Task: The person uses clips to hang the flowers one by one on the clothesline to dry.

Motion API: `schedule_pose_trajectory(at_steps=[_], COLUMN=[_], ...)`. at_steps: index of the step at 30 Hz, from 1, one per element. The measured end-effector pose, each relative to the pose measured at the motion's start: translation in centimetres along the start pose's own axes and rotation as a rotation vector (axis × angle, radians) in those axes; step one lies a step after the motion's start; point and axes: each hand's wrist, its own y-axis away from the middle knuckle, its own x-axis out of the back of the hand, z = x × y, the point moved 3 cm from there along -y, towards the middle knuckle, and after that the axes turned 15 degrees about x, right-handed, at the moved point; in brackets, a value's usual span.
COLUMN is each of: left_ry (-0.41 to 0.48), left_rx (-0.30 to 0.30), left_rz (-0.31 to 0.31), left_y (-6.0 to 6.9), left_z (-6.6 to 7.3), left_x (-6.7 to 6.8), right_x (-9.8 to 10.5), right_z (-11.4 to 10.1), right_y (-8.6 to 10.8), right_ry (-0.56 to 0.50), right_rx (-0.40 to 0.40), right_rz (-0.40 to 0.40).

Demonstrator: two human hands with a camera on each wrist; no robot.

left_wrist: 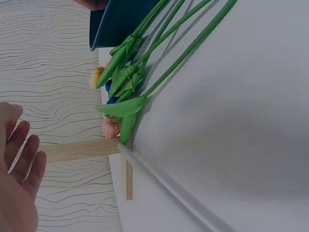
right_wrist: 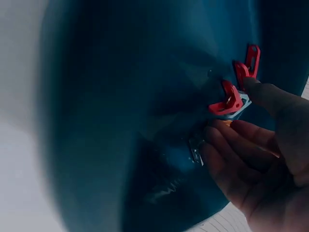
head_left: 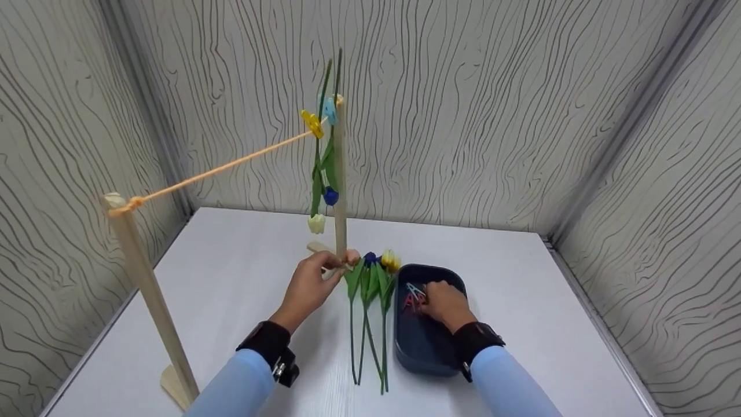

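My left hand (head_left: 310, 284) is beside the pink tulip (left_wrist: 111, 126) at the foot of the far wooden post (head_left: 340, 191). In the left wrist view its fingers (left_wrist: 30, 166) bend loosely, apart from the flower. My right hand (head_left: 447, 304) reaches into the dark blue bin (head_left: 431, 362). There its thumb touches or nearly touches a red clothespin (right_wrist: 247, 67); another red clothespin (right_wrist: 228, 100) and a light blue clothespin (right_wrist: 240, 105) lie between thumb and fingers. An orange bit (right_wrist: 224, 122) shows at the fingertips, partly hidden.
Blue and yellow tulips (head_left: 389, 260) lie left of the bin, stems toward me. An orange cord (head_left: 231, 164) runs from the near post (head_left: 153, 295) to the far post. Yellow (head_left: 312, 123) and light blue (head_left: 330, 110) clothespins hold white (head_left: 316, 224) and blue (head_left: 330, 196) tulips upside down.
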Motion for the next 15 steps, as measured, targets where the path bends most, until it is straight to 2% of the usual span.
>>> schedule_pose_trajectory(at_steps=[6,15], left_ry=[0.027,0.012], left_rx=[0.054,0.065], left_rz=[-0.016,-0.045], left_y=[0.7,1.0], left_z=[-1.2,-1.7], left_x=[-0.4,-1.5], right_x=[-0.9,-0.7], right_z=[0.2,-0.3], right_y=[0.5,0.6], right_ry=[-0.019,-0.119], right_rx=[-0.035,-0.114], right_rz=[-0.035,-0.066])
